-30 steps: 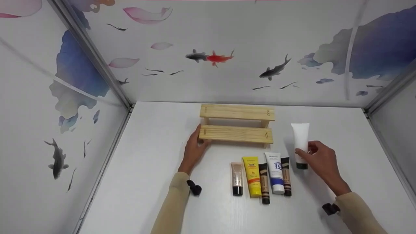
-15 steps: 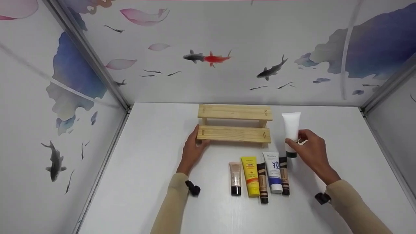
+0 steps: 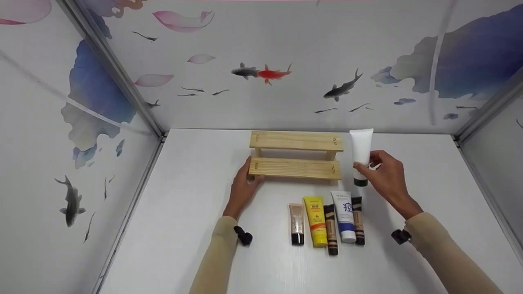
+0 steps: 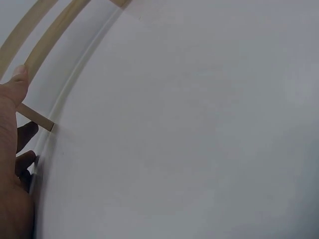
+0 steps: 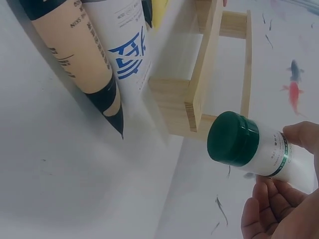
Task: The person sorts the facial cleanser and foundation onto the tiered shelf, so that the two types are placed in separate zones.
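Observation:
A two-step wooden rack [image 3: 295, 168] stands near the back wall. My left hand [image 3: 242, 190] holds the left end of its lower step; in the left wrist view the thumb [image 4: 19, 79] lies on the board, with the other fingers by the rack's leg [image 4: 37, 117]. To the right of the rack, my right hand [image 3: 388, 173] pinches a white squeeze tube [image 3: 361, 143] near its cap. The tube is upright, cap down. Its dark green cap [image 5: 233, 138] points toward the rack's end in the right wrist view.
A row of tubes lies in front of the rack: a beige one [image 3: 297, 222], a yellow one [image 3: 315, 220], a white-and-blue one [image 3: 344, 216] and two slim brown ones with black ends, one brown tube [image 3: 331, 230] beside the yellow. Printed walls enclose the white table [image 3: 184, 245].
My right hand has carried the white tube away from me and leftward, up beside the rack. The left hand has stayed on the rack, and the lying tubes have not moved.

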A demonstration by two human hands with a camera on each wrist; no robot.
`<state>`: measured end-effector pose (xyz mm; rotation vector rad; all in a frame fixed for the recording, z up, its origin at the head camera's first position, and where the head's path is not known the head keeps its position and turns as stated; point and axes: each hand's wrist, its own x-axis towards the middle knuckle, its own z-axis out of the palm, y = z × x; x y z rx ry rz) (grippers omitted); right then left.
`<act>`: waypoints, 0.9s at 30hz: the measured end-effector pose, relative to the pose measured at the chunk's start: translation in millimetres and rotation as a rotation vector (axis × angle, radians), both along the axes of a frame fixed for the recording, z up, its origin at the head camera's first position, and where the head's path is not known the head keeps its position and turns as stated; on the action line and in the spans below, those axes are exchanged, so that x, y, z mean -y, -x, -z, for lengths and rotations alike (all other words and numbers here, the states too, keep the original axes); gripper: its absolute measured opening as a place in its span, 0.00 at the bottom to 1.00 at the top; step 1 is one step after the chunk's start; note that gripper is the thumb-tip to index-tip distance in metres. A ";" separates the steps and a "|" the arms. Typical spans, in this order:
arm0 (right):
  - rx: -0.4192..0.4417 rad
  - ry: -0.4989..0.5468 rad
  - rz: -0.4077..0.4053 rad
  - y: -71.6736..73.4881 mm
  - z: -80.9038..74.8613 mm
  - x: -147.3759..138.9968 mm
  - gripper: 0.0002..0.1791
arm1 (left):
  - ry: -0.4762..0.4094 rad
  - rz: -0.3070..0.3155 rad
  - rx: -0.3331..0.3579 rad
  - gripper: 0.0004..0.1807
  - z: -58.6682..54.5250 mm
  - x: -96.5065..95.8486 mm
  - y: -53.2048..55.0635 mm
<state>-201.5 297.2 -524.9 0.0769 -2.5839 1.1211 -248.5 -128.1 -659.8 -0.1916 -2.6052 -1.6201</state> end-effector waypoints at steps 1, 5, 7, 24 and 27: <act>-0.001 0.004 -0.003 0.9 -1.6 1.3 0.28 | 0.001 0.000 -0.002 0.52 0.4 0.2 0.2; -0.011 0.010 -0.012 5.5 -8.3 7.4 0.28 | -0.001 0.002 -0.008 0.52 1.6 0.6 0.8; -0.016 0.010 -0.018 8.3 -11.3 11.0 0.28 | -0.003 0.000 -0.009 0.52 1.7 0.5 0.9; -0.065 0.027 -0.074 31.4 -23.8 39.7 0.25 | 0.013 -0.010 -0.002 0.52 -0.5 -0.1 -0.9; -0.081 0.028 -0.084 34.2 -26.3 44.1 0.24 | 0.023 -0.011 -0.001 0.52 -2.3 -0.5 -1.5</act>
